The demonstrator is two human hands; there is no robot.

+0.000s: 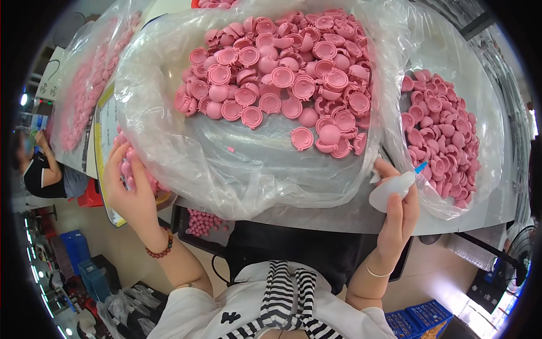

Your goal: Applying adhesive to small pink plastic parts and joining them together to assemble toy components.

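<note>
My right hand (398, 212) grips a small white squeeze bottle (390, 192) with a blue tip, at the table's near edge between two clear bags. My left hand (129, 189) reaches under the left side of the big middle bag (169, 113), fingers around several small pink pieces (127, 168) on a tray there. The middle bag holds a heap of pink plastic half-shells (282, 79). A bag to the right (485, 113) holds more pink shells (443, 138).
Another bag of pink parts (87, 85) lies at the far left on the grey table (480, 217). A person (39, 169) sits at left beyond it. Blue crates (418, 322) stand on the floor, and small pink balls (202, 222) sit below the table edge.
</note>
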